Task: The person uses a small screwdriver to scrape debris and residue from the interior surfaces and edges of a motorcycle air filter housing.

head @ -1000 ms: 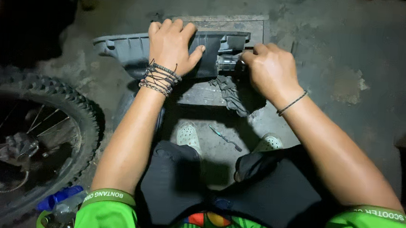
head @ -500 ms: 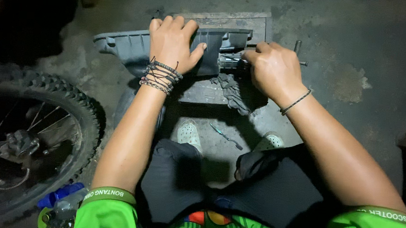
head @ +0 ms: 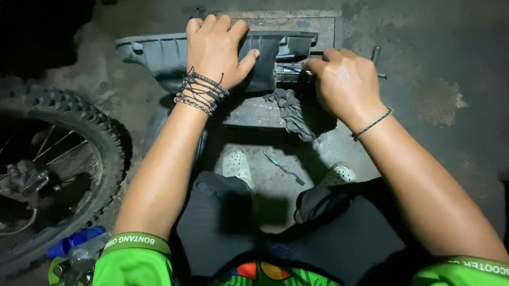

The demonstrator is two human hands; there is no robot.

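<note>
while the left hand (head: pixel 213 47) lies flat, fingers spread, on one ribbed grey plastic panel (head: pixel 159 53) at 12 o'clock, the right hand (head: pixel 345 83) has its fingers curled tight around one thin metal tool (head: pixel 289 72); one knobby tyre (head: pixel 97 132) sits at 9 o'clock.

a knobby spoked wheel (head: pixel 38 164) stands at the left on the stained concrete floor (head: pixel 451 67). a blue bottle (head: pixel 74 243) lies near its lower edge. a small slim tool (head: pixel 284 168) lies on the floor between two pale perforated shoes (head: pixel 236 164), near a dark rag (head: pixel 292 111).
</note>
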